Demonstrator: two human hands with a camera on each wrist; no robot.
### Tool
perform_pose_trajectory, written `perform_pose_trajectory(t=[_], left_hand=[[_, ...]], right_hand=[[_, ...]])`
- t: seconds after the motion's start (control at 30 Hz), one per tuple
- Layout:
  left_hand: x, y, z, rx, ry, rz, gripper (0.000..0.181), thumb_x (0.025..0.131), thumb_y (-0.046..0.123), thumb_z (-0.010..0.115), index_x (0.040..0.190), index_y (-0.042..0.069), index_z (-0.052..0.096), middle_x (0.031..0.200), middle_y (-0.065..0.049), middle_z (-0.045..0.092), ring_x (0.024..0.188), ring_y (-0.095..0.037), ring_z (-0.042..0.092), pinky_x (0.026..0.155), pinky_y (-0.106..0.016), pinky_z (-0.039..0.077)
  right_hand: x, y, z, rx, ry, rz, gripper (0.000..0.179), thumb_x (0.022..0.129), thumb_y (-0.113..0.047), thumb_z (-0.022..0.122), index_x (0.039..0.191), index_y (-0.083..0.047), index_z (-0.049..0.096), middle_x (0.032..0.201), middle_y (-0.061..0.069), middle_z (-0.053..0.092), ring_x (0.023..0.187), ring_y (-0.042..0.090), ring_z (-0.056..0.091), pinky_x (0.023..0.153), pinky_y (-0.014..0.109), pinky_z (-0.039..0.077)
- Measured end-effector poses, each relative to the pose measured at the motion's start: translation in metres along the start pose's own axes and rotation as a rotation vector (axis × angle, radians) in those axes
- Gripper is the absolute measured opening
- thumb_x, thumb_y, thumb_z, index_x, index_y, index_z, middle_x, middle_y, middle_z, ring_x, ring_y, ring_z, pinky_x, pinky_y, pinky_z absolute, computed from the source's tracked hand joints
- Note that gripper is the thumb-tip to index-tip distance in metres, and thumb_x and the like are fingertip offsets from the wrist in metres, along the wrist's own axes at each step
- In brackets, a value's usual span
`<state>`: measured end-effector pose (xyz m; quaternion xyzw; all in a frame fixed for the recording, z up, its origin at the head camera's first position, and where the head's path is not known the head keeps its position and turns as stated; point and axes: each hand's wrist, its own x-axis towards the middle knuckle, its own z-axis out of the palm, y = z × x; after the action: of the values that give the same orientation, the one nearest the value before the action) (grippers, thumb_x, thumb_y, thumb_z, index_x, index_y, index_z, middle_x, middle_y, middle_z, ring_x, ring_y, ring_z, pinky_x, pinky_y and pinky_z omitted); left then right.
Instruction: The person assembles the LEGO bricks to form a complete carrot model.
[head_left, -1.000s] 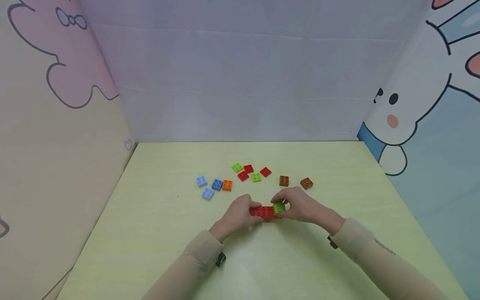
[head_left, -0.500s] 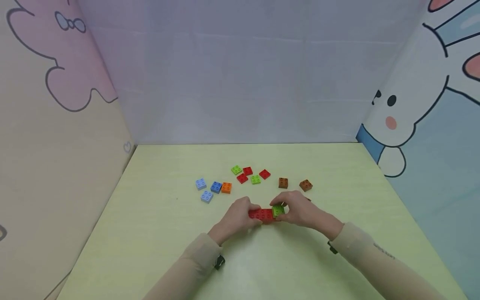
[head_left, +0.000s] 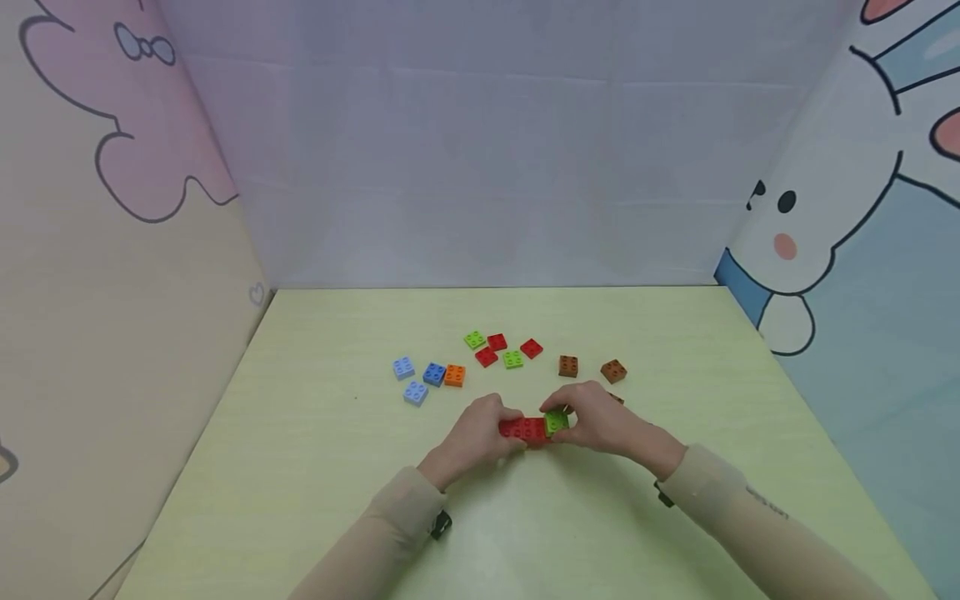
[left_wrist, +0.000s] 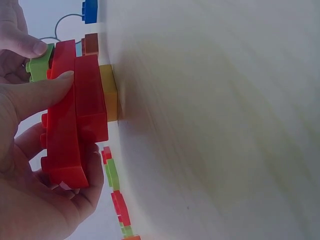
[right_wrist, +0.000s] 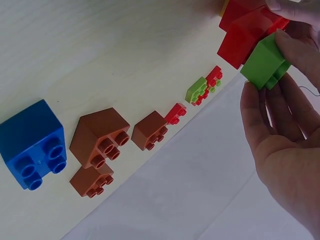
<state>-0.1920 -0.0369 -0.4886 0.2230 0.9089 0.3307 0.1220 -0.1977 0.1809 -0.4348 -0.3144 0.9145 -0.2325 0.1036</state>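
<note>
In the head view my left hand point(head_left: 472, 435) holds the left end of a stack of toy building bricks. Its thumb and fingers grip a long red brick point(left_wrist: 64, 135) at the top of the stack. Below that come a shorter red brick point(left_wrist: 92, 102) and, against the table, a yellow brick point(left_wrist: 110, 92). My right hand point(head_left: 597, 417) pinches a light green brick point(right_wrist: 264, 62) between thumb and fingers, at the right end of the long red brick. Its studs face up, and its underside sits right at the red brick's top.
Behind the hands lie loose bricks: light blue point(head_left: 416, 392), blue point(head_left: 434, 374), orange point(head_left: 454, 375), red point(head_left: 532, 348), green point(head_left: 513, 359) and brown point(head_left: 568, 366). A larger-looking blue brick point(right_wrist: 32, 135) stands near the right wrist. A pale wall cloth point(head_left: 480, 167) borders the table's back.
My right hand has shifted slightly left with the green brick. The edge of another brown brick now shows behind that hand. My left hand keeps its grip on the stack.
</note>
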Motion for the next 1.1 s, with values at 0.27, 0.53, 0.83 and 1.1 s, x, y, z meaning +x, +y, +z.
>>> perform_pose_trajectory(t=[0.27, 0.53, 0.83, 1.1], left_hand=[[-0.0018, 0.0019, -0.0021, 0.023, 0.007, 0.015, 0.04, 0.078, 0.025, 0.08, 0.115, 0.014, 0.071, 0.079, 0.002, 0.049, 0.073, -0.014, 0.044, 0.062, -0.026, 0.035], [-0.002, 0.0036, -0.0028, 0.032, 0.005, 0.017, 0.041, 0.078, 0.025, 0.081, 0.115, 0.013, 0.071, 0.079, 0.003, 0.049, 0.073, -0.013, 0.044, 0.062, -0.025, 0.035], [-0.0017, 0.0047, -0.004, 0.031, -0.004, 0.015, 0.04, 0.078, 0.025, 0.08, 0.115, 0.013, 0.071, 0.079, 0.004, 0.049, 0.074, -0.013, 0.045, 0.063, -0.026, 0.036], [0.0001, 0.0018, -0.002, 0.036, -0.002, 0.025, 0.041, 0.078, 0.026, 0.08, 0.116, 0.013, 0.071, 0.08, 0.004, 0.049, 0.074, -0.013, 0.045, 0.064, -0.026, 0.037]], right_hand=[[0.0012, -0.0036, 0.0, -0.039, -0.021, 0.025, 0.036, 0.073, -0.018, 0.084, 0.106, -0.007, 0.073, 0.094, -0.004, 0.069, 0.077, 0.009, 0.056, 0.069, 0.025, 0.048], [0.0011, -0.0022, 0.0042, -0.027, -0.038, 0.048, 0.037, 0.075, -0.018, 0.083, 0.109, -0.007, 0.072, 0.096, -0.002, 0.069, 0.077, 0.009, 0.055, 0.067, 0.024, 0.048], [0.0022, -0.0005, 0.0064, -0.034, -0.041, 0.035, 0.036, 0.074, -0.018, 0.083, 0.108, -0.008, 0.072, 0.095, -0.002, 0.069, 0.077, 0.009, 0.054, 0.067, 0.024, 0.047], [0.002, 0.0003, 0.0083, -0.059, -0.031, 0.043, 0.036, 0.074, -0.02, 0.084, 0.107, -0.01, 0.073, 0.095, -0.003, 0.069, 0.076, 0.009, 0.053, 0.067, 0.023, 0.047]])
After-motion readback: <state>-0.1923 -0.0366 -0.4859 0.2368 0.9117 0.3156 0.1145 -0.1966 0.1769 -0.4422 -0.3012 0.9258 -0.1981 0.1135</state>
